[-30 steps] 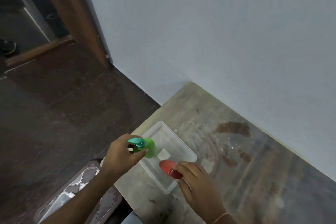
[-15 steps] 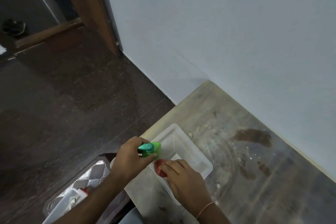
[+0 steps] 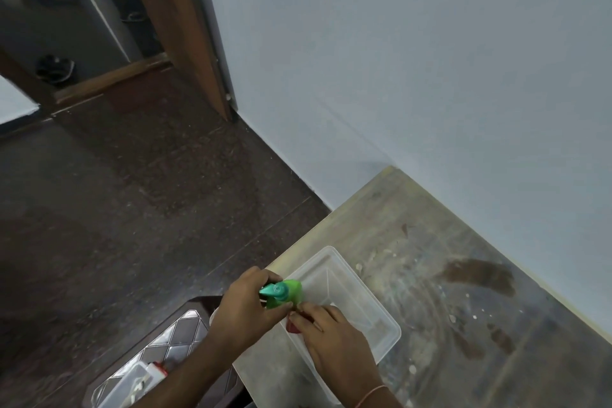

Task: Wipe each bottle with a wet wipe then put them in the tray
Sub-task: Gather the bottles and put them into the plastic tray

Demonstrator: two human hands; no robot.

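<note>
My left hand (image 3: 246, 310) grips a green bottle (image 3: 291, 291) with a teal cap, held over the near left rim of the clear plastic tray (image 3: 364, 288). My right hand (image 3: 331, 338) holds a red object (image 3: 293, 326), mostly hidden under its fingers, right beside the bottle's base. The two hands touch or nearly touch at the bottle. I cannot tell what the red object is. The tray stands on the worn wooden table (image 3: 463, 275) near its left edge.
A blue-grey wall (image 3: 397, 76) runs along the table's far side. Left of the table is dark floor (image 3: 132, 192). A dark quilted stool or seat (image 3: 172, 341) below my left arm carries a clear container (image 3: 122, 387) and a small white bottle.
The camera tilted, shifting the scene right and down. My right hand drew the red object closer to the green bottle until the hands met over the tray's near rim.
</note>
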